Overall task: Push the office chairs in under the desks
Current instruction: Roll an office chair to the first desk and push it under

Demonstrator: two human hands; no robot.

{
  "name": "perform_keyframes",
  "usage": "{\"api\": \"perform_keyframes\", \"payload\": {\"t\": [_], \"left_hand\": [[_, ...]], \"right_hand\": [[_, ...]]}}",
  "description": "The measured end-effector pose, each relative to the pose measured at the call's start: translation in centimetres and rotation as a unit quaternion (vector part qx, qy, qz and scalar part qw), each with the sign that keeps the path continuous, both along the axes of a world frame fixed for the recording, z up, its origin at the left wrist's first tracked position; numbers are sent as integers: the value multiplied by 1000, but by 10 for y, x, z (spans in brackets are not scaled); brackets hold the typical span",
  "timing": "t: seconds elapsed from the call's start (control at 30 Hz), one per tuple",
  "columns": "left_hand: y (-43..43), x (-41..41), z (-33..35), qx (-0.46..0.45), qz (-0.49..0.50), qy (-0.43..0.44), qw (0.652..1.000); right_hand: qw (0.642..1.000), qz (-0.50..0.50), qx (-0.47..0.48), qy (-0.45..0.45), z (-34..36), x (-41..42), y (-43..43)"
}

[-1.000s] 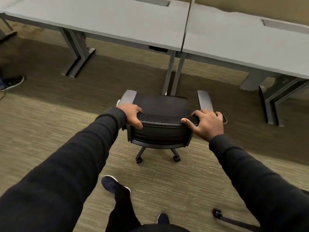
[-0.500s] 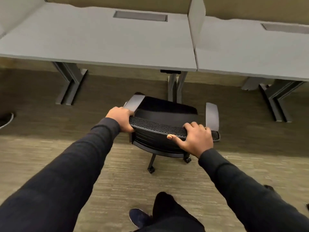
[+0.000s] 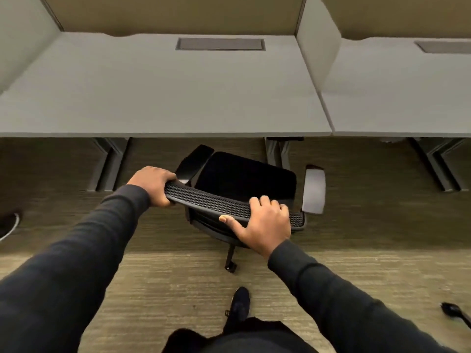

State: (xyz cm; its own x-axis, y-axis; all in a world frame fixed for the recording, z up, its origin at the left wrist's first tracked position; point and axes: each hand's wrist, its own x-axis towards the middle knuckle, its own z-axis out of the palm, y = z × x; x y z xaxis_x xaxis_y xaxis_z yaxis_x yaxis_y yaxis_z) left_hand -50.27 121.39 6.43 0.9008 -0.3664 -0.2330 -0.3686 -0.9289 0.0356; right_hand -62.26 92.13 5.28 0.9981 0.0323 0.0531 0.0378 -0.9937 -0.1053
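Both hands curled over chair backrest, left hand, right hand, arms outstretched.

An office with cubicle workplaces.
A grey table stands just beside a second table, with a low divider between them and tan panels behind. Each top has a cable hatch, and a chair on castors stands on carpet.

I can't see the base of the chair under its seat, only one caster. The right desk and a dark wheeled leg run off my view.
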Motion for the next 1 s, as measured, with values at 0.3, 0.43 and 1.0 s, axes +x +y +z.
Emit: {"api": "perform_keyframes", "payload": {"t": [0.3,0.43,1.0], "left_hand": [[87,82,3,-14,-1,21,1000],[119,121,3,-16,-9,28,999],[162,204,-9,-12,-68,-27,997]], "right_hand": [[1000,-13,-2,15,5,68,93],[999,-33,-7,14,4,99,130],[998,-17,-55,-2,-2,206,155]]}}
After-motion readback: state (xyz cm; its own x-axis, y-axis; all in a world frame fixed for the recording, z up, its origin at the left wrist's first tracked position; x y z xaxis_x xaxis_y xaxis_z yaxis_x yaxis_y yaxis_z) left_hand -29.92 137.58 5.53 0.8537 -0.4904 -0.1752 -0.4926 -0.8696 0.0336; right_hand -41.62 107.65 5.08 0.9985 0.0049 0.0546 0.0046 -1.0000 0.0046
